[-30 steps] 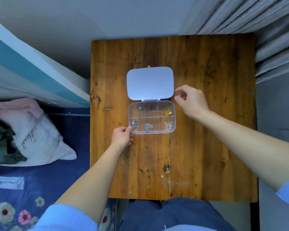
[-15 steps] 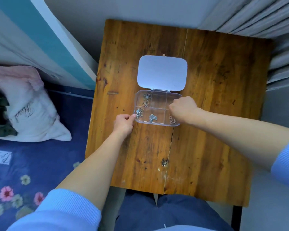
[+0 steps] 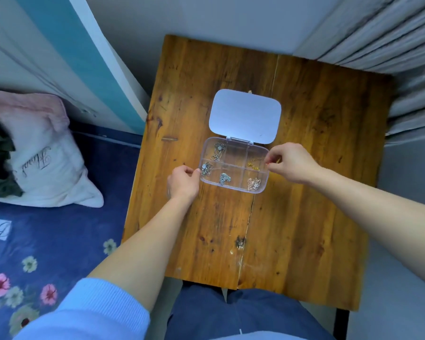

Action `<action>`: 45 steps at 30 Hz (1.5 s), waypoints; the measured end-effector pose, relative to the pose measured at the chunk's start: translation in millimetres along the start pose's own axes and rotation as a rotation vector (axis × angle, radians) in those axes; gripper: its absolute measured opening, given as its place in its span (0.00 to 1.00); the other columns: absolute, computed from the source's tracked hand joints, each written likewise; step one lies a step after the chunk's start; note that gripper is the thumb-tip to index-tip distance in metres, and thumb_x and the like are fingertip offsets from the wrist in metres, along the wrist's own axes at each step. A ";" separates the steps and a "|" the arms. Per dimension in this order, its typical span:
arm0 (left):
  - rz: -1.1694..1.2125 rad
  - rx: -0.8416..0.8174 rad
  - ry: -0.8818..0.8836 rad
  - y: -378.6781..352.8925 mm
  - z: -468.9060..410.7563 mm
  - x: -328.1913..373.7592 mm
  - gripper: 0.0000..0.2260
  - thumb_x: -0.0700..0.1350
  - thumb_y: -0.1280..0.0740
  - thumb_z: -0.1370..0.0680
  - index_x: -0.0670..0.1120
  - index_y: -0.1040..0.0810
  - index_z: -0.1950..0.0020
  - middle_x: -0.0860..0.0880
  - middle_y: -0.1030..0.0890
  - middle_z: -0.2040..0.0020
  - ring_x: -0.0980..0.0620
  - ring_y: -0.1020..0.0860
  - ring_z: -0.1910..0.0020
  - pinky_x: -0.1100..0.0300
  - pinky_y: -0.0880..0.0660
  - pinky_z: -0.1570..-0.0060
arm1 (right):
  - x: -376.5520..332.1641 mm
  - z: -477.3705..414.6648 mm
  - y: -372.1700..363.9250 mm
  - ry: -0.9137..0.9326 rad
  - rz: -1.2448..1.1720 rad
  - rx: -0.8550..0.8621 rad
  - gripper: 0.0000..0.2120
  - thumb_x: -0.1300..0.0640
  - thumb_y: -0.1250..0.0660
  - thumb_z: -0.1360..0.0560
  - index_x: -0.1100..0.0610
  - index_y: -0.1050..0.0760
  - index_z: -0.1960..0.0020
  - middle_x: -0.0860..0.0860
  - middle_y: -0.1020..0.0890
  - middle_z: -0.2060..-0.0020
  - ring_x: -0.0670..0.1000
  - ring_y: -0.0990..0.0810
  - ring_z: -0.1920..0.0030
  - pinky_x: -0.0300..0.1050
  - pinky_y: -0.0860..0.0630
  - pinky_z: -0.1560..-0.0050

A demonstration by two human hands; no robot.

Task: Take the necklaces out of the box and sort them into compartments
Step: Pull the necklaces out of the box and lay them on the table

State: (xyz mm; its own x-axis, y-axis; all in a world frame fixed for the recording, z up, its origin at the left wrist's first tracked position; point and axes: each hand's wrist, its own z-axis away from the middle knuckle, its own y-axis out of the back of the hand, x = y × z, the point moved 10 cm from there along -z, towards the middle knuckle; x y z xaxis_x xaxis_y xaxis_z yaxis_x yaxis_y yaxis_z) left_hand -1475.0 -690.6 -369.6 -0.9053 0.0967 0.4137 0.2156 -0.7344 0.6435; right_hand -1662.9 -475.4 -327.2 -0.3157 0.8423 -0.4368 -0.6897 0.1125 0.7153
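A clear plastic box (image 3: 233, 165) sat near the middle of the wooden table (image 3: 304, 217), and its white lid (image 3: 245, 116) lay open flat behind it. The box had six little spaces. The left hand (image 3: 183, 184) pressed on the box's near-left corner, with fingers curled against the wall — it held the box, not a necklace. The right hand (image 3: 290, 164) was at the box's right edge, with finger and thumb pinched shut on the gold necklace (image 3: 253, 166), whose chain hung down into the far-right space. A silver necklace (image 3: 219, 150) lay in the far-left space. Three more lay in the near row — a silver one (image 3: 206, 169) on the left, another (image 3: 224, 178) in the middle, and a pink-gold one (image 3: 253, 184) on the right. The far-middle space looked bare.
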 end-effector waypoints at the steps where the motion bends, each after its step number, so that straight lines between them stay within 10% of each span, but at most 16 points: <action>1: -0.011 0.039 -0.045 5.9 4.1 8.8 0.11 0.51 0.35 0.22 0.46 0.19 0.48 0.46 0.17 0.49 0.43 0.22 0.48 0.55 0.26 0.51 | 14.2 6.9 6.3 -0.070 -0.133 0.029 0.03 0.61 0.29 0.27 0.54 0.19 0.58 0.50 0.18 0.63 0.50 0.21 0.61 0.39 0.29 0.65; 6: -0.088 0.090 -0.423 0.0 32.2 84.3 0.10 0.44 0.38 0.20 0.44 0.21 0.42 0.46 0.19 0.45 0.47 0.22 0.45 0.56 0.25 0.49 | 81.1 47.1 11.0 -0.388 -0.650 0.115 0.02 0.64 0.29 0.27 0.60 0.18 0.54 0.56 0.16 0.62 0.52 0.18 0.62 0.40 0.28 0.68; 16: -0.611 -0.493 -0.796 -155.9 73.9 150.9 0.20 0.47 0.37 0.22 0.53 0.30 0.29 0.44 0.16 0.47 0.41 0.21 0.45 0.49 0.23 0.51 | 128.9 80.7 -24.1 -0.612 -1.234 0.081 0.04 0.64 0.30 0.26 0.59 0.19 0.51 0.56 0.15 0.58 0.49 0.19 0.62 0.37 0.31 0.73; 20: -0.707 -0.524 -0.812 -173.9 70.1 151.2 0.11 0.47 0.37 0.21 0.49 0.19 0.42 0.44 0.17 0.44 0.41 0.21 0.44 0.49 0.22 0.48 | 139.3 82.6 -26.3 -0.618 -1.319 0.070 0.05 0.64 0.30 0.25 0.59 0.19 0.50 0.55 0.15 0.59 0.47 0.19 0.64 0.36 0.31 0.72; 25: -0.514 -0.561 -0.710 -149.3 64.2 152.3 0.12 0.47 0.34 0.21 0.44 0.23 0.63 0.51 0.25 0.68 0.49 0.27 0.65 0.58 0.33 0.64 | 147.1 85.1 -25.0 -0.624 -1.351 0.080 0.06 0.65 0.32 0.24 0.59 0.19 0.49 0.54 0.16 0.59 0.47 0.20 0.64 0.36 0.31 0.73; 37: 0.019 -0.718 -0.350 -17.0 52.3 114.1 0.15 0.51 0.39 0.18 0.45 0.20 0.60 0.47 0.17 0.45 0.49 0.22 0.46 0.54 0.29 0.43 | 70.6 96.2 -45.1 -0.596 -1.330 0.115 0.04 0.65 0.31 0.26 0.59 0.19 0.53 0.52 0.14 0.63 0.46 0.18 0.66 0.38 0.31 0.69; 45: 0.025 -0.797 -0.261 56.6 13.9 41.2 0.10 0.45 0.38 0.18 0.41 0.22 0.54 0.47 0.27 0.68 0.51 0.25 0.69 0.58 0.21 0.60 | -21.3 130.9 -126.7 -0.651 -1.254 0.111 0.04 0.66 0.30 0.27 0.59 0.21 0.54 0.53 0.14 0.64 0.46 0.18 0.68 0.37 0.33 0.72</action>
State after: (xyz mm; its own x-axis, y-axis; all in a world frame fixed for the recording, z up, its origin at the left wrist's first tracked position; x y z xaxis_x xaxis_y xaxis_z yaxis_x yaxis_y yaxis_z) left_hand -1495.0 -718.7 -307.2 -0.7690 0.1545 0.6203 -0.1774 -0.9838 0.0251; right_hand -1483.5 -438.5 -337.1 0.8319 0.2393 -0.5007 -0.2197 0.9705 0.0987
